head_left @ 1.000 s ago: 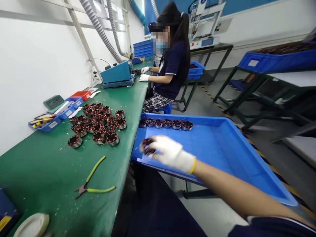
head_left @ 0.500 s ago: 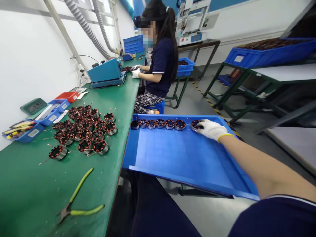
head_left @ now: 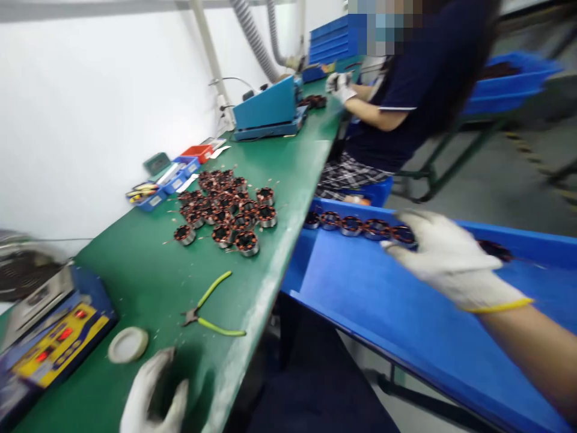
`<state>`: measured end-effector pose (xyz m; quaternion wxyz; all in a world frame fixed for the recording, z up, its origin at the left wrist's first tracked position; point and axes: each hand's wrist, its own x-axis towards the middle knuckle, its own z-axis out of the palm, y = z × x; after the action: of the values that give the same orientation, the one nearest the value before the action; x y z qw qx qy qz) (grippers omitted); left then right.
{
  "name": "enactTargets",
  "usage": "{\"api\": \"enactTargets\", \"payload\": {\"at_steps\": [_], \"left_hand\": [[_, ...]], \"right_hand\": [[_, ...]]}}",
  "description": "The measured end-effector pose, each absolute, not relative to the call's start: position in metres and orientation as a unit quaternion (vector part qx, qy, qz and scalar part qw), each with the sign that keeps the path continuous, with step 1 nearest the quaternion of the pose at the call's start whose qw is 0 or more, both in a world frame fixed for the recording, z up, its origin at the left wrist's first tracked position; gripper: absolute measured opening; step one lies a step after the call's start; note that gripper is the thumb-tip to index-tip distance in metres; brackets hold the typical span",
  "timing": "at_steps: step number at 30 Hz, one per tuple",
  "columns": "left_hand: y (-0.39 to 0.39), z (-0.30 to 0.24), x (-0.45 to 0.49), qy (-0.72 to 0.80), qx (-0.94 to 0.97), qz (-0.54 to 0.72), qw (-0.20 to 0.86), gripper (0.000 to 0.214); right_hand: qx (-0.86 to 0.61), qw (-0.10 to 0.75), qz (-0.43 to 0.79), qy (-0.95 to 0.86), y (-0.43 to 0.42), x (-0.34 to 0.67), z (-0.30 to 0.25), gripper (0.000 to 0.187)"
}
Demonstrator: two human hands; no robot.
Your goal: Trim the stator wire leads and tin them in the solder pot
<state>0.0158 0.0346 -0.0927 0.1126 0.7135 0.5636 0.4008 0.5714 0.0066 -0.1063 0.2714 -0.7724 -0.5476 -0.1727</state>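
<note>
Wound stator coils (head_left: 360,226): one row along the far wall of the blue tray (head_left: 383,300). Five show clearly left of the right hand (head_left: 444,255), and one more dark coil (head_left: 496,249) shows just past it on the right; any under the glove cannot be counted. Each is a round metal ring with copper winding.

Right hand: one, in a white glove with a yellow cuff, fingers spread and loose, hanging over the tray's far row, holding nothing that can be seen. Motion blur hides whether it touches a coil.

Left hand (head_left: 153,397): one, white-gloved, at the near edge of the green surface (head_left: 148,282), fingers curled; blur hides whether it closes on anything. The two hands are well apart.

Blue tray: one, beside the surface's right edge.

On the surface, outward:
- Pliers (head_left: 210,310), one pair, yellow-green handles, lying open near the edge.
- Tape roll (head_left: 128,344), one, white, flat, left of the pliers.
- Instrument box (head_left: 54,340), one, blue with a yellow panel, at the near left.
- Loose stator cluster (head_left: 225,210), roughly two dozen, exact count not readable.
- Small bins (head_left: 174,177), blue and one red, by the wall.
- Blue machine (head_left: 268,111), one, farther along.

A co-worker (head_left: 419,90), one, sits farther along the surface, gloved hands on the surface.
</note>
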Motion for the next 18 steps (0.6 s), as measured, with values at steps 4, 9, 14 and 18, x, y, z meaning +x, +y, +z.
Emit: {"api": "enactTargets", "payload": {"at_steps": [4,9,14,18], "left_hand": [[0.038,-0.103,0.006,0.525,0.767,0.366,0.044,0.029],[0.027,-0.095,0.007,0.494,0.78,0.382,-0.021,0.03],[0.022,-0.081,0.01,0.463,0.777,0.426,-0.024,0.036],[0.025,-0.064,0.009,0.464,0.738,0.489,0.018,0.033]], "right_hand": [[-0.55,0.267,-0.118,-0.783,0.091,0.44,-0.073,0.062],[-0.55,0.119,-0.154,-0.812,0.168,0.36,-0.052,0.035],[-0.528,0.113,-0.163,-0.826,0.16,0.359,-0.042,0.021],[-0.4,0.256,-0.162,-0.865,0.108,0.326,-0.03,0.014]]}}
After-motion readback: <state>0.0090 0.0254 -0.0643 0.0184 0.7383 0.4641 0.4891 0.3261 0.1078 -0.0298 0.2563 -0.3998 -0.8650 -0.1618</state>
